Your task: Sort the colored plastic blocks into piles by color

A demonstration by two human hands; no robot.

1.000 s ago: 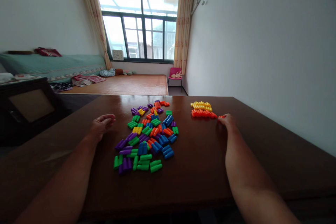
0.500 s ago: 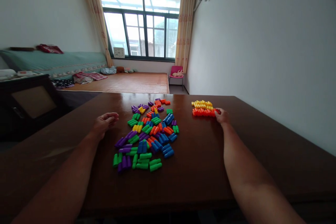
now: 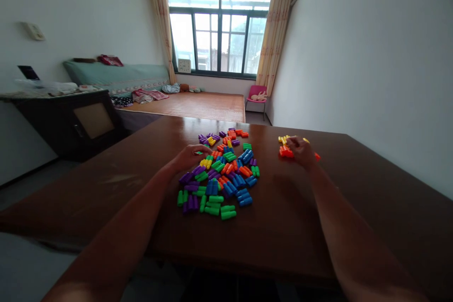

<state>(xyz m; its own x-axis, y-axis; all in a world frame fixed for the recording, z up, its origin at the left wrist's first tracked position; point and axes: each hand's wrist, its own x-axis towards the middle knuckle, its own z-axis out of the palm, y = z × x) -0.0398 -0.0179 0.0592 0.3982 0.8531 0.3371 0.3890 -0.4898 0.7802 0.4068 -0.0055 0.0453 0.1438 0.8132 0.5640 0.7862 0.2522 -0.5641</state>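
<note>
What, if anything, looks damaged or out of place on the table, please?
Nothing stands out. The multicoloured pieces lie jumbled on the table, while a yellow row and an orange row lie apart, partly hidden by the right hand.

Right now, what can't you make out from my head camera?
All in the head view:
Orange row, middle part: hidden behind your right hand.
Yellow row, partly: hidden by the same hand.
Whatever lies behind your left hand: covered by it.
Clock, time: too small to read.
Window, top: cut off by the upper edge.
</note>
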